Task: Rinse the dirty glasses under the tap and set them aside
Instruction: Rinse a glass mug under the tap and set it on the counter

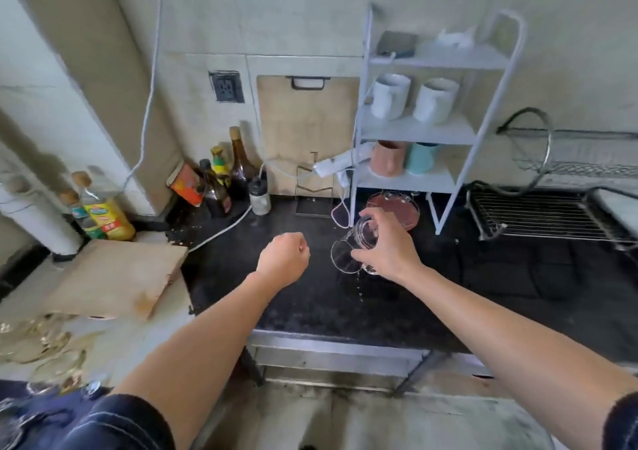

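clear glass (355, 247), tilted on its side with the mouth facing down and left, sits in the grip of the right hand (386, 246), whose fingers curl over its top and side above the black counter (310, 297). a few water drops (360, 289) hang in the air just under the glass. the left hand (283, 259) is closed in a loose fist, holding nothing, beside the glass but apart from it. just behind the right hand, a round reddish plate (400, 206) lies at the foot of a white shelf rack (459, 128) that carries two white mugs (412, 99), a pink cup (388, 158) and a teal cup (421, 158). a wire drying rack (549, 213) stands to the right. bottles (224, 177) cluster by the wall at the back left, near a wooden cutting board (307, 128) leaning upright. more glassware (45, 346), blurred, lies on the pale surface at the lower left.
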The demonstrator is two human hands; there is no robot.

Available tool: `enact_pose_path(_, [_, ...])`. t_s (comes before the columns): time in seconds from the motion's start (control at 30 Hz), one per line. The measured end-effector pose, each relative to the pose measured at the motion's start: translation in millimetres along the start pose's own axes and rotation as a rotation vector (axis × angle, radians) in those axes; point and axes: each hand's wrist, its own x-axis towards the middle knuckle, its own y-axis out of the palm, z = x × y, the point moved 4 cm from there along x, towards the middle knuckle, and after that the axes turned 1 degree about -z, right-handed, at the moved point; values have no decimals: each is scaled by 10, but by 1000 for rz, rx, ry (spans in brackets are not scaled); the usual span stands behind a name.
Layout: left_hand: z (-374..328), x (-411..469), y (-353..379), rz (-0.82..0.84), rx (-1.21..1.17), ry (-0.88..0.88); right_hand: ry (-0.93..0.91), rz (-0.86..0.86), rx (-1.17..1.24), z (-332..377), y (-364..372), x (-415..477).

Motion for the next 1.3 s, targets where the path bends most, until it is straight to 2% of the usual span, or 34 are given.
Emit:
enact_pose_path(0.3, [-1647, 1108, 824, 174, 24, 394, 295, -186, -102, -1296, -1002, 270])
enact_pose_path(0.5, [-2856, 1395, 1288, 293, 13, 662, 556, -319, -145, -2132, -1741, 191])
enact_pose_path(0.8, [-4413, 1550, 1787, 271, -42, 910, 776, -434, -152, -3495, -2620, 86])
enact_pose_path(0.93, [-5079, 1748, 2064, 147, -82, 940, 780, -422, -151, -4222, -3009, 301])
enact_pose_path(1.03, [-5499, 1977, 2352, 30, -27, 894, 749, -394, -145, -4770, -3299, 578])
enact_pose_path(1.17, [-5849, 2249, 2769, 8, 154, 709, 687, -355, -144, -5417, -3596, 1012])
enact_pose_path(1.3, [-5855, 2377, 3000, 12, 322, 491, 638, -316, -162, -5904, -3733, 1441])
